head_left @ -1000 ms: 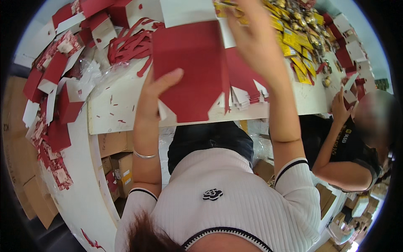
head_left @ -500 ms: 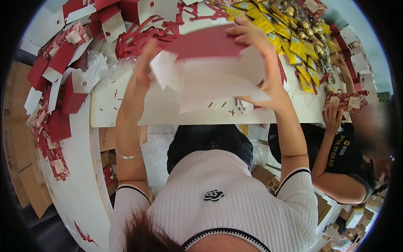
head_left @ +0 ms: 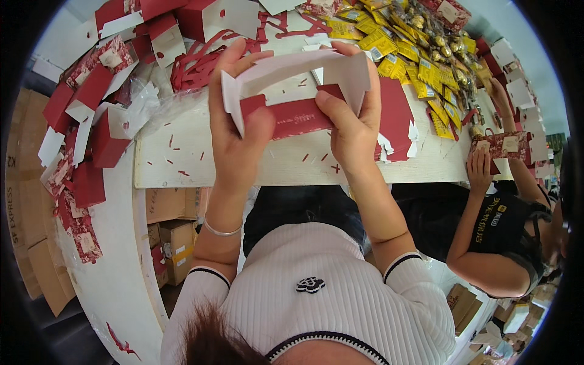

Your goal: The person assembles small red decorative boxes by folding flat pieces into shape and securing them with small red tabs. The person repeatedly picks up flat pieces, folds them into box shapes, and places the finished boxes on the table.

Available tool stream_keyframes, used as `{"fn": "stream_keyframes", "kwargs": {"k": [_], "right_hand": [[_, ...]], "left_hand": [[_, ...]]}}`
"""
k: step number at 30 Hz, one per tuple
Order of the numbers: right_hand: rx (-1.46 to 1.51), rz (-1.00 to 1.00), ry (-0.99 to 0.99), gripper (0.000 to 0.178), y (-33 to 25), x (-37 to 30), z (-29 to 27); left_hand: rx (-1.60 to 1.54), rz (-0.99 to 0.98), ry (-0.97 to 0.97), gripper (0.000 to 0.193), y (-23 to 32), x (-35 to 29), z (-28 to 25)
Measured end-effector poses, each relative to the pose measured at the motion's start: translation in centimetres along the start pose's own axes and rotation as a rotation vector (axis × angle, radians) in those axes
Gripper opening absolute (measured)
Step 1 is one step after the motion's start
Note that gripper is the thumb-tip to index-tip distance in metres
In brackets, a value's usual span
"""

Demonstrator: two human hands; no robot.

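Note:
Above the front of the white table [head_left: 176, 146] I hold a partly folded gift box [head_left: 298, 117], red outside and white inside. Its open side faces up toward me, and the white end flaps stand up. My left hand [head_left: 234, 125] wraps round the left end, its thumb blurred over the red front panel. At the right end, my right hand [head_left: 353, 125] grips the side, with the thumb pressing on a red flap. Just beyond its wrist lies a stack of flat red card blanks [head_left: 395, 125].
Red and white boxes [head_left: 109, 137] crowd the left side. Red paper strips [head_left: 204, 67] and clear plastic [head_left: 143, 103] lie behind. Yellow packets [head_left: 429, 73] and gold-wrapped balls [head_left: 420, 21] are heaped at far right. A co-worker's hand [head_left: 479, 164] holds a patterned box [head_left: 502, 147].
The red card, blurred and turned with its red face up before, is now bent into a box shape with its white inside showing. My hands have come closer together.

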State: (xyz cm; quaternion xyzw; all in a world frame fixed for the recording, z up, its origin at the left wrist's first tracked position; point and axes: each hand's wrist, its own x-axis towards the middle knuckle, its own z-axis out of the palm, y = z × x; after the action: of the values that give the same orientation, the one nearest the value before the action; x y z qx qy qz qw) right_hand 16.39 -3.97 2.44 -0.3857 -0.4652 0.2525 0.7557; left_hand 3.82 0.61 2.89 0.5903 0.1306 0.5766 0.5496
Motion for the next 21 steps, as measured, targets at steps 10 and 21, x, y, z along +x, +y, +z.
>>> {"fn": "stream_keyframes", "kwargs": {"k": [10,21], "right_hand": [[0.104,0.058,0.071,0.052,0.3,-0.6,-0.2],[0.294,0.101,-0.188,0.042,0.8,-0.5,-0.6]], "left_hand": [[-0.081,0.003,-0.232,0.056,0.3,0.1,-1.8],[-0.134,-0.181,0.044,0.032,0.6,-0.2,-2.4]]}}
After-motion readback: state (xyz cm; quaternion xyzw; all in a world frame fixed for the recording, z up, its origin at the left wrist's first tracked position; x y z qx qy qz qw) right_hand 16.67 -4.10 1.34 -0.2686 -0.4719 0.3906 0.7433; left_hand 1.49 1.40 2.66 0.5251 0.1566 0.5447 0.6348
